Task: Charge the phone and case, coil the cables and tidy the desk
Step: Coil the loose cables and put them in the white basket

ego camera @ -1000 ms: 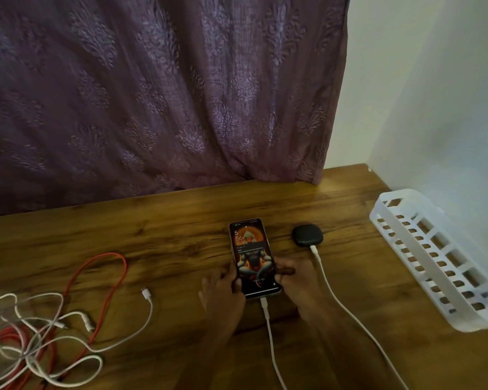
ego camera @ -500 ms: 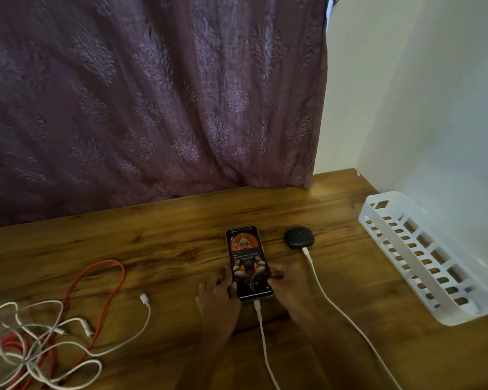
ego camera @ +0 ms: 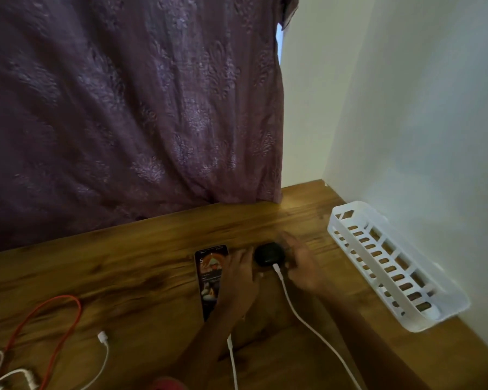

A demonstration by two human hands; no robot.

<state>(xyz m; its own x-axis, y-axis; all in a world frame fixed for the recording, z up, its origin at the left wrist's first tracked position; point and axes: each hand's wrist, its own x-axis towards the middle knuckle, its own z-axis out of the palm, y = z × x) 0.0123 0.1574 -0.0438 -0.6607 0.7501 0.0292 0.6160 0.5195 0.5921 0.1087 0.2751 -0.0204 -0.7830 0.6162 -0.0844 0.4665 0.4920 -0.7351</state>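
Right of frame centre, case (ego camera: pixel 268 257) lies between both: left hand (ego camera: pixel 238 274) touches its left edge, fingers straight; right hand (ego camera: pixel 303 263) blurred, grip cannot be told.

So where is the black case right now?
Head view, centre-right of the desk: the black case sits just right of the phone, between the left hand and right hand, with a white cable plugged into its near side.

A room in a home. A purple patterned curtain (ego camera: pixel 124 108) hangs at eleven o'clock behind a wooden desk (ego camera: pixel 141 266), white walls (ego camera: pixel 423 108) at two.
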